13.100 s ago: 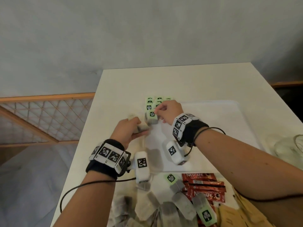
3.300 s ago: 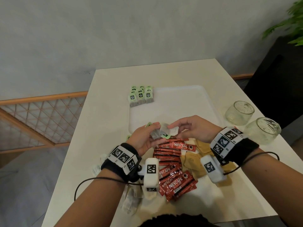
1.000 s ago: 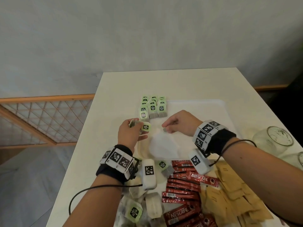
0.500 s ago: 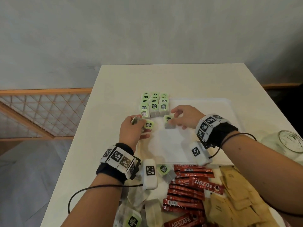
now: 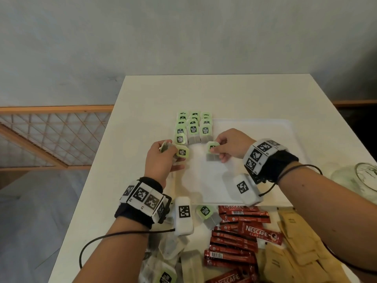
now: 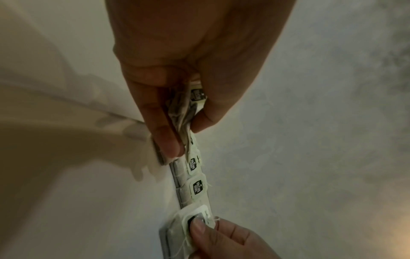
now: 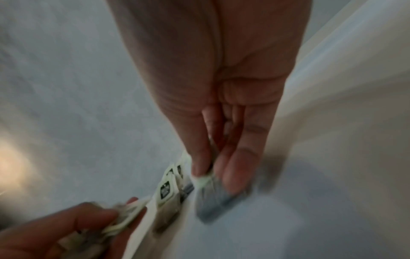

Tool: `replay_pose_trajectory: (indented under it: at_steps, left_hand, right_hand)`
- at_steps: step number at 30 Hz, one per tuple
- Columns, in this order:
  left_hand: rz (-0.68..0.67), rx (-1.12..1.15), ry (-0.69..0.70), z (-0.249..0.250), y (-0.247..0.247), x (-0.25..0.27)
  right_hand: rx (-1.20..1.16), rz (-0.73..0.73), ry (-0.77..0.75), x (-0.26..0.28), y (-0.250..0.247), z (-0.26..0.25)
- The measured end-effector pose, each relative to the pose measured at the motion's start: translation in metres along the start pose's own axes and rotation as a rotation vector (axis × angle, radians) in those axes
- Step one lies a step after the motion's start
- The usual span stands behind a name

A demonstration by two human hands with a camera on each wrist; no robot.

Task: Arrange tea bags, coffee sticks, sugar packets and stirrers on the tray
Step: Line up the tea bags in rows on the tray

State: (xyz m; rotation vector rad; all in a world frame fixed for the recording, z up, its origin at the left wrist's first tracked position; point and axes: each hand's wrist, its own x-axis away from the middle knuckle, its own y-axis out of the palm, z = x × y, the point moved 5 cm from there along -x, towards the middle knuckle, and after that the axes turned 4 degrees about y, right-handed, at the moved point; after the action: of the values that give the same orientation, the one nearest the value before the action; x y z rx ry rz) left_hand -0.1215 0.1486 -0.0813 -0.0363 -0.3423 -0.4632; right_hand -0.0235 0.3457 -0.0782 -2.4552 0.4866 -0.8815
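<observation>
At frame centre, right hand pinches green-tagged paper tea bag; left hand grips spares; butt it squarely against rows on white plastic tray

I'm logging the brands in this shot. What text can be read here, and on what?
"NESCAFE CLASSIC": red coffee stick near the table's front edge.
"NESCAFE", partly cut off: another red stick at the bottom.
Green tea bag tags: dark logo, lettering too small to read.
Brown sugar packets: print illegible.
</observation>
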Motion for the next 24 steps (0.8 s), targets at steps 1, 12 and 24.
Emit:
replay_pose_trajectory:
  at_steps: [1,12,24]
  left_hand:
    - [0.0,0.004,-0.003,0.0,0.0,-0.001]
    - [-0.037,0.099,0.004,0.001,-0.004,-0.008]
    - [-0.17,0.225,-0.005,0.004,0.02,0.009]
  right_hand:
    - [-0.036,-0.058,-0.013,0.001,0.003,-0.004]
    - [-0.054,0.184,-0.204,-0.031,0.013,-0.054]
    - [-0.241,0.082,-0.293,0.018,0.005,-0.031]
